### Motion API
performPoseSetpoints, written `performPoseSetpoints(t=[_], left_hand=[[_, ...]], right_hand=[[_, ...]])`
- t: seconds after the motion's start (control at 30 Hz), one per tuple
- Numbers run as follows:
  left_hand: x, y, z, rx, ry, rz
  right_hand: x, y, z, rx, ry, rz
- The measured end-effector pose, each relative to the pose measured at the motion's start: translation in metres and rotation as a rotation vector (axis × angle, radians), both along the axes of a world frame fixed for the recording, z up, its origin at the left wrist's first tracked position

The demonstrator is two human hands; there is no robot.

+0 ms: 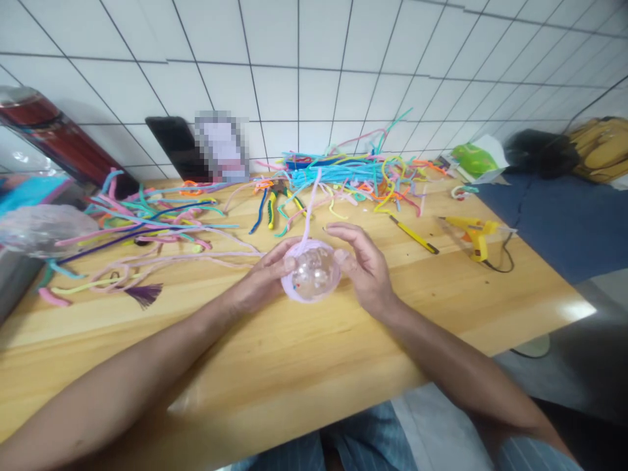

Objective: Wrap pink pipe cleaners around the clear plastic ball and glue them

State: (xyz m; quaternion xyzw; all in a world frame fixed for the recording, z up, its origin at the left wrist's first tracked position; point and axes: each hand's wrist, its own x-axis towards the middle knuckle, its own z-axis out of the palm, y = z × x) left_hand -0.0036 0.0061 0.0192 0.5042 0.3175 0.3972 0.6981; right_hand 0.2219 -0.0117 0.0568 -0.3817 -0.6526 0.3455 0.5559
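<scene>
A clear plastic ball (316, 273) is ringed by a lilac pipe cleaner (308, 216), whose free end sticks up toward the back. My left hand (267, 278) grips the ball's left side, thumb on the front of the ring. On the other side my right hand (366, 268) curves beside the ball, its fingers apart and its thumb by the ring's right edge; whether the thumb touches is hard to tell. Small coloured specks show low inside or on the ball.
Behind lie a heap of pipe cleaners (338, 173), pliers (272, 206) and a yellow utility knife (415, 235). A yellow glue gun (473, 235) rests at right. More loose pipe cleaners (147, 219), a purple tassel (146, 294), a red thermos (63, 140) and a phone (174, 147) stand or lie left.
</scene>
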Motion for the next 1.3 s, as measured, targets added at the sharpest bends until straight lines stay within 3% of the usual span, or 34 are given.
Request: performPoseSetpoints(t=[0.13,0.27,0.4,0.47,0.5,0.57,0.7,0.8,0.97,1.3], left_hand=[[-0.001,0.002,-0.003,-0.067,-0.042,-0.044],[-0.002,0.003,-0.007,-0.072,-0.017,0.018],[-0.003,0.004,-0.013,0.102,0.108,0.085],[-0.002,0.003,-0.014,0.213,0.178,0.088],[-0.001,0.001,-0.013,0.254,0.210,0.079],[0.001,-0.003,-0.010,0.304,0.269,0.055],[0.006,-0.012,-0.002,0.369,0.376,0.058],[0.008,-0.015,0.003,0.418,0.409,0.042],[0.009,-0.014,0.003,0.489,0.433,0.073],[0.013,-0.008,-0.002,0.662,0.400,0.082]], right_hand=[[0.019,0.008,0.013,-0.033,-0.019,-0.105],[0.079,0.013,0.025,-0.148,-0.156,-0.232],[0.152,0.001,0.020,-0.212,-0.155,-0.569],[0.167,-0.011,0.013,-0.244,-0.116,-0.661],[0.166,-0.018,0.009,-0.268,-0.115,-0.643],[0.147,-0.030,0.004,-0.332,-0.157,-0.468],[0.080,-0.040,0.004,-0.374,-0.200,-0.069],[0.039,-0.034,0.005,-0.395,-0.145,0.040],[0.009,-0.030,-0.003,-0.361,-0.108,0.053],[-0.004,-0.034,-0.005,-0.213,-0.220,-0.134]])
